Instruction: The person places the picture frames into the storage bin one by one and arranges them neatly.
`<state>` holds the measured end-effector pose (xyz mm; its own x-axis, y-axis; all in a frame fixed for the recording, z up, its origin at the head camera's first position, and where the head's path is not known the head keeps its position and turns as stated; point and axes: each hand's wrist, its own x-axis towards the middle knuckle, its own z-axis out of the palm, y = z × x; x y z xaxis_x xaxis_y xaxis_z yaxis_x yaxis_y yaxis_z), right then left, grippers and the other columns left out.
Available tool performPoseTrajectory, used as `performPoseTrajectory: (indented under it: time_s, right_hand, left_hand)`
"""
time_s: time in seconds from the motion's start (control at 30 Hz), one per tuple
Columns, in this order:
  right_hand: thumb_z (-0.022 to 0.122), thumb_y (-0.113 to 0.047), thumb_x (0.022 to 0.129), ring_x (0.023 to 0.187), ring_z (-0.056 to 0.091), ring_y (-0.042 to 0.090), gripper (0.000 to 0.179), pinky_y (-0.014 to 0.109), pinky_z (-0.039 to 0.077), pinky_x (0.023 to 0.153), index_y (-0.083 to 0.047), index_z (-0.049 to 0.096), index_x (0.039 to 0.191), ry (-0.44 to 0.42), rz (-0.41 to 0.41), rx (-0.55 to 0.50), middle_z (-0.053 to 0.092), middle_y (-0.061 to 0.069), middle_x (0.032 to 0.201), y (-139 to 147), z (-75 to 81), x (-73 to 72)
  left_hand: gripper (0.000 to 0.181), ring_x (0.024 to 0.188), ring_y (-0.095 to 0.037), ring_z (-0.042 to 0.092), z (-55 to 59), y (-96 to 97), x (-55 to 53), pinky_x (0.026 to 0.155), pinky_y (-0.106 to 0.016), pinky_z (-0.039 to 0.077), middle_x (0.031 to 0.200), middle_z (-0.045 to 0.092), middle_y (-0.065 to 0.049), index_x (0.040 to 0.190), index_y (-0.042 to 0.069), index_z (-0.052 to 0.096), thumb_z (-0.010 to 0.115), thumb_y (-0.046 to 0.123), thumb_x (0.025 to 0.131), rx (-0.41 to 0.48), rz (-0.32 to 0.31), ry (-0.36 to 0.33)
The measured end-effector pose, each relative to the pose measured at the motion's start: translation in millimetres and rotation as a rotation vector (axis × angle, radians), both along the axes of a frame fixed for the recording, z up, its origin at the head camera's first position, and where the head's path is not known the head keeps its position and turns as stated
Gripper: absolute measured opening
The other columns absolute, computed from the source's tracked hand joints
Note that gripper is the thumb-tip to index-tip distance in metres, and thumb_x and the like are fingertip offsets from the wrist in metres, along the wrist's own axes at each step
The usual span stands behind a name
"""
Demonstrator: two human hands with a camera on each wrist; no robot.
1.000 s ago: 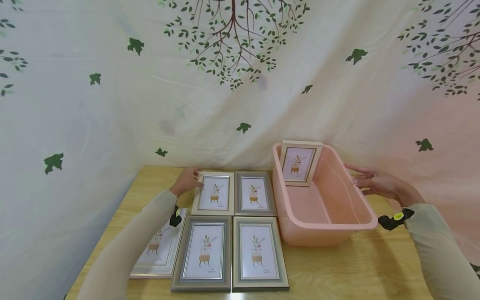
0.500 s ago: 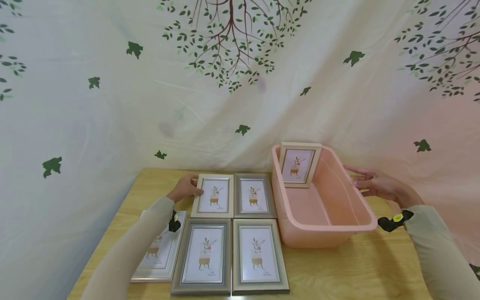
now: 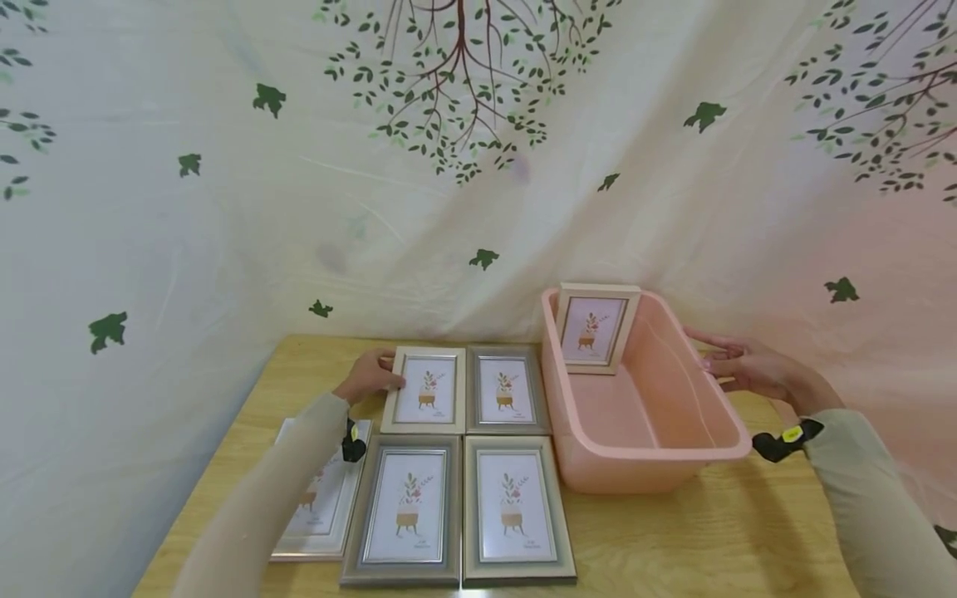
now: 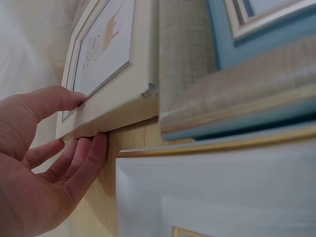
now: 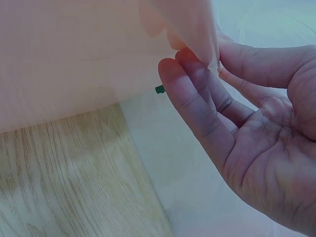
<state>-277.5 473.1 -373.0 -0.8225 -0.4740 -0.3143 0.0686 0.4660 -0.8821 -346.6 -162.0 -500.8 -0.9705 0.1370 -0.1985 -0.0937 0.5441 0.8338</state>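
My left hand [image 3: 368,375] grips the left edge of a cream picture frame [image 3: 399,407] that lies face up in the back row. In the left wrist view, the thumb [image 4: 59,98] presses on its front and the fingers curl against its side. A pink plastic basin [image 3: 624,475] stands at the right, and my right hand [image 3: 755,370] holds its right rim. The right wrist view has the thumb [image 5: 256,61] and fingers on either side of that rim. Inside the basin, another cream picture frame [image 3: 596,328] leans upright at the back left.
A grey-taupe frame [image 3: 507,390] lies between the cream frame and the basin. In front are a grey-blue frame [image 3: 409,507], a champagne frame [image 3: 516,511] and a white frame [image 3: 317,507], partly under my left sleeve. A leaf-patterned cloth [image 3: 419,274] hangs behind the wooden table [image 3: 718,531].
The left fingers have settled from above onto the left edge of the cream frame, which stays in place. The right hand stays on the basin's rim.
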Motion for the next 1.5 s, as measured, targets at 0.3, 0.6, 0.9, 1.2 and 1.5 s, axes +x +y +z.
performPoseTrajectory:
  time_s: [0.3, 0.6, 0.9, 1.2, 1.5]
  right_hand:
    - [0.043, -0.01, 0.108, 0.114, 0.068, 0.008, 0.069, 0.033, 0.059, 0.092, -0.024, 0.006, 0.165, 0.004, 0.029, -0.04, 0.068, -0.017, 0.13, 2, -1.3, -0.2]
    - [0.043, -0.011, 0.109, 0.115, 0.069, 0.01, 0.068, 0.034, 0.059, 0.093, -0.026, 0.007, 0.165, -0.013, 0.022, -0.047, 0.067, -0.016, 0.132, 2, -4.0, 3.0]
    - [0.042, -0.009, 0.108, 0.113, 0.069, 0.011, 0.067, 0.034, 0.06, 0.092, -0.026, 0.01, 0.165, -0.011, 0.046, -0.077, 0.068, -0.014, 0.131, 2, -9.5, 5.6]
    - [0.04, -0.008, 0.109, 0.115, 0.069, 0.009, 0.067, 0.033, 0.059, 0.093, -0.024, 0.007, 0.165, -0.017, 0.079, -0.091, 0.066, -0.016, 0.134, 2, -6.9, 5.0]
    - [0.043, -0.012, 0.108, 0.116, 0.067, 0.007, 0.068, 0.034, 0.059, 0.093, -0.027, 0.008, 0.165, 0.004, 0.049, -0.019, 0.064, -0.021, 0.134, -2, 1.6, 2.1]
  left_hand:
    - [0.068, 0.098, -0.031, 0.066, -2.9, 5.0, -3.9, 0.081, -0.037, 0.061, 0.121, 0.063, -0.028, 0.143, -0.006, 0.047, 0.078, 0.011, 0.085, -0.056, 0.04, 0.058]
    - [0.068, 0.094, -0.03, 0.062, -6.9, 11.5, -4.2, 0.073, -0.032, 0.055, 0.115, 0.062, -0.024, 0.14, -0.005, 0.052, 0.082, 0.013, 0.082, -0.117, 0.111, 0.075]
    - [0.07, 0.096, -0.029, 0.068, -4.0, 1.7, -4.4, 0.079, -0.036, 0.061, 0.124, 0.063, -0.033, 0.144, -0.006, 0.044, 0.076, 0.007, 0.084, 0.044, 0.026, -0.002]
    - [0.063, 0.116, -0.036, 0.066, 7.8, -14.9, -4.5, 0.095, -0.046, 0.058, 0.139, 0.058, -0.03, 0.144, -0.007, 0.049, 0.071, 0.014, 0.089, 0.045, -0.133, -0.124]
    - [0.067, 0.122, -0.035, 0.061, 23.0, -20.2, -9.5, 0.103, -0.051, 0.053, 0.142, 0.057, -0.027, 0.151, -0.001, 0.041, 0.069, 0.013, 0.092, 0.128, -0.168, -0.178]
